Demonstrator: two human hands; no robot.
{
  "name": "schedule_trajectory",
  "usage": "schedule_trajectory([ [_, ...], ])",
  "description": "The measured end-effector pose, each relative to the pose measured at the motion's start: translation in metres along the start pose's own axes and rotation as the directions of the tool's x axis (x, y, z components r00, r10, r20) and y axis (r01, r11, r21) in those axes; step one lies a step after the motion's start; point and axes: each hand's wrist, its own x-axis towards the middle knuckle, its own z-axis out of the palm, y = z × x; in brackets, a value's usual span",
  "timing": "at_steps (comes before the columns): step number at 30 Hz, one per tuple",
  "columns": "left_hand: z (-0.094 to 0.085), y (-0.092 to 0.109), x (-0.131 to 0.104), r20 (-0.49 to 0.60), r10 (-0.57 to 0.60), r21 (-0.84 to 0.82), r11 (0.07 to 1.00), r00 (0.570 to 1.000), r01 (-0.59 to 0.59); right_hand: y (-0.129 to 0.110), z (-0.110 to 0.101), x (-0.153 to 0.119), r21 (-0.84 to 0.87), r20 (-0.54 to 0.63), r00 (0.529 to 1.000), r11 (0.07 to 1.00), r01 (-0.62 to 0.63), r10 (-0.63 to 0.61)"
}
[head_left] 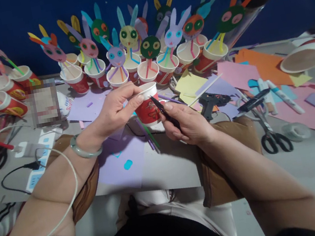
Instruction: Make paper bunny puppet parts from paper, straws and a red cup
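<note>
A red paper cup (pixel 145 110) with a white rim stands upright before me. My left hand (pixel 123 105) grips its rim between thumb and fingers, a bracelet on the wrist. In my right hand (pixel 184 121) is a slim black pointed tool (pixel 159 105), whose exact kind I cannot make out. Its tip touches or nearly touches the cup's right side, just under the rim. Straws (pixel 146 134) in purple and green lie below the cup. Near them a small blue paper oval (pixel 128 164) rests on purple paper (pixel 121 173).
Behind stand several cups with paper rabbit heads on straws, such as the lilac one (pixel 116 57). To the right lie a black glue gun (pixel 214 104), scissors (pixel 274 140), markers (pixel 286 97) and coloured paper (pixel 258 65). A power strip (pixel 42 158) and cords are at left.
</note>
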Motion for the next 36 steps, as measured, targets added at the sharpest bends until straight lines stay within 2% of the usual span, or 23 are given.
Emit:
schedule_trajectory([
  [13, -0.011, 0.003, 0.003, 0.105, -0.047, -0.076, 0.996, 0.993, 0.056, 0.002, 0.001, 0.000, -0.018, 0.010, 1.000, 1.000, 0.012, -0.012],
  [36, -0.017, 0.001, 0.002, 0.172, 0.003, -0.103, 0.995, 0.985, 0.015, 0.001, -0.001, 0.000, 0.012, 0.069, 0.997, 1.000, -0.026, 0.025],
])
